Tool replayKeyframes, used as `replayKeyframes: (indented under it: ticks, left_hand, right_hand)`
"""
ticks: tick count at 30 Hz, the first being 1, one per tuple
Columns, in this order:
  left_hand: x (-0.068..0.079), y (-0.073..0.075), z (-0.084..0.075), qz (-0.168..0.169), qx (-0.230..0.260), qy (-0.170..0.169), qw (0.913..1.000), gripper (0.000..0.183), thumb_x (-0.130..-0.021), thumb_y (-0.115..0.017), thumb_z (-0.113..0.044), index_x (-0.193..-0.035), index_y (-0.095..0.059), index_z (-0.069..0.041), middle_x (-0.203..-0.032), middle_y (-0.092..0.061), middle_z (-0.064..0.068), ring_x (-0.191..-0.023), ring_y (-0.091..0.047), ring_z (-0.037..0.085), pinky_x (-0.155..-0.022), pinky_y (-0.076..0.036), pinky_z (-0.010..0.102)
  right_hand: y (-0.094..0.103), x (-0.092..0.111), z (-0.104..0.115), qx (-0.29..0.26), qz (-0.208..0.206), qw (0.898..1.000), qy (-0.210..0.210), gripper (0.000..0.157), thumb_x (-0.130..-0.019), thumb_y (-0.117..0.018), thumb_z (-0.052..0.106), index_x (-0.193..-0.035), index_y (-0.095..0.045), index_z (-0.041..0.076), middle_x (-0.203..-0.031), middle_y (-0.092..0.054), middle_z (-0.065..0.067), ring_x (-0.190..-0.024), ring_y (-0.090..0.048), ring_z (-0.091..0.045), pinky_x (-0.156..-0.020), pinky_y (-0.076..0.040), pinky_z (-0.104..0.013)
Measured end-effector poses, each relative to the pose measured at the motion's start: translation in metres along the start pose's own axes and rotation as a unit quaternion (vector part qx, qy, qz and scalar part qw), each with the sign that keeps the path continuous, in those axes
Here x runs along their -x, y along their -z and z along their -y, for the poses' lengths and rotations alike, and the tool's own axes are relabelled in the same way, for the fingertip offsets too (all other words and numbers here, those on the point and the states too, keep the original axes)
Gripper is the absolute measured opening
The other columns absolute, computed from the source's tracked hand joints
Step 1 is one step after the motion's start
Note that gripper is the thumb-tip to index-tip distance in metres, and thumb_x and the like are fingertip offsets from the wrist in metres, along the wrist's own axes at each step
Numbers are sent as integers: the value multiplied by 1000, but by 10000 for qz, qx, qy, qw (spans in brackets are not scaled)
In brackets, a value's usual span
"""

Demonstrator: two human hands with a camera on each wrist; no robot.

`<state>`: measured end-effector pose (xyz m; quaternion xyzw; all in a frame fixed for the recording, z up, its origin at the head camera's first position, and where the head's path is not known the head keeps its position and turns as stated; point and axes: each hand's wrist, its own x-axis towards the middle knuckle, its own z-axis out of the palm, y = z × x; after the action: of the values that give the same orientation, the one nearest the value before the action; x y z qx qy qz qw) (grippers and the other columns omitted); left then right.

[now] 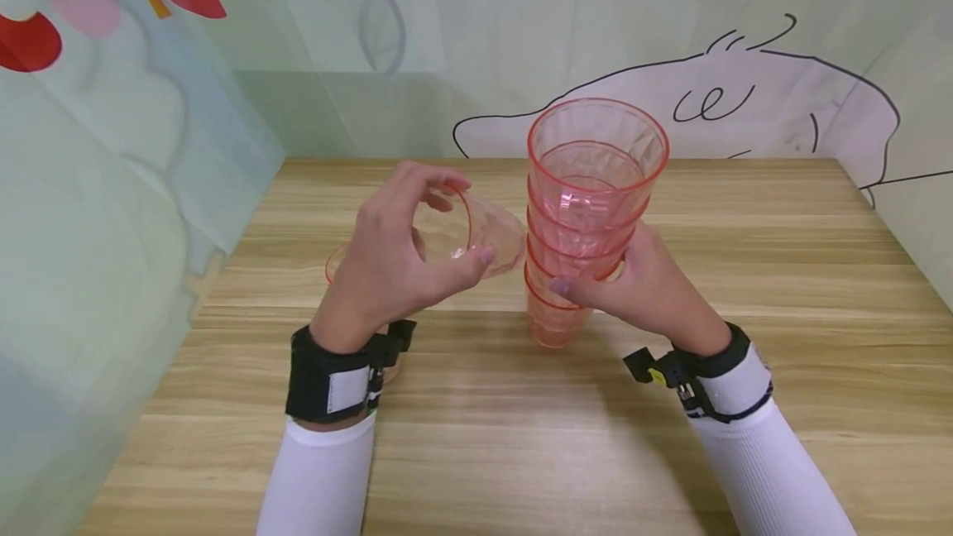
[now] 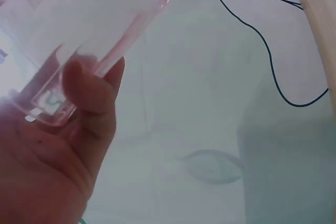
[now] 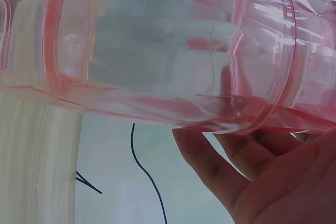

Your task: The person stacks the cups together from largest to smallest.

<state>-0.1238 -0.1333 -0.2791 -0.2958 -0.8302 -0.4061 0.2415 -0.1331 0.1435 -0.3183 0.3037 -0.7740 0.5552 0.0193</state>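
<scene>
My left hand [image 1: 390, 259] holds a clear pink plastic cup [image 1: 497, 236] lying sideways, thumb below and fingers curled over its rim. That cup's base points right, close beside the stack. Seen from the left wrist, the tilted cup [image 2: 105, 19] rises above the thumb. With my right hand [image 1: 658, 292] I grip a stack of several nested pink cups [image 1: 588, 226], rims up, thumb across the front and the other fingers behind. The right wrist view shows the stack [image 3: 157, 51] filling the upper part, with fingers along its lower side.
Behind my left wrist, mostly hidden, another pink cup [image 1: 332, 261] shows part of its rim. The wooden table [image 1: 506, 445] reaches back to a wall sheet [image 1: 335, 106] with printed drawings. A second sheet [image 1: 97, 230] borders the left side.
</scene>
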Motion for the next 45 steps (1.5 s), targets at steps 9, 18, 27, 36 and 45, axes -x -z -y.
replayKeyframes:
  ticks: [9,18,27,36,45]
  left_hand:
    - [-1,1,-5,-356,167,-167,9991,66,-69,-82,-33,-124,-59,-4,-117,-60,2,-105,-59,19,-55,-47,31]
    - [-1,4,-8,-533,131,-34,9985,68,-70,-79,-31,-126,-55,-2,-122,-56,5,-108,-56,21,-61,-45,32]
    - [-2,5,-10,-873,175,-92,9960,69,-68,-80,-28,-127,-54,-3,-127,-52,5,-109,-53,21,-63,-46,32]
    - [-3,7,-12,-1219,286,-207,9919,71,-70,-80,-33,-128,-54,1,-127,-51,9,-107,-55,19,-63,-51,28]
    - [-5,11,-19,-1765,1031,1,9789,76,-67,-76,-31,-131,-51,1,-129,-49,4,-106,-52,23,-70,-52,28]
  right_hand:
    - [0,0,0,29,-13,10000,41,68,-78,-85,10,-137,-52,16,-128,-64,5,-116,-61,-17,-100,-49,-43]
    - [-1,-1,0,-67,-7,10000,32,68,-78,-85,9,-137,-52,16,-127,-64,4,-116,-61,-19,-100,-49,-43]
    - [-1,0,0,-26,-26,10000,-58,68,-78,-85,10,-137,-52,15,-126,-64,4,-115,-62,-18,-101,-48,-44]
    - [-1,0,0,3,-25,10000,36,67,-78,-85,10,-136,-52,15,-126,-64,4,-115,-62,-18,-99,-49,-42]
    - [-1,0,-1,-37,13,10000,87,66,-79,-84,10,-136,-52,16,-126,-64,4,-114,-62,-19,-99,-50,-42]
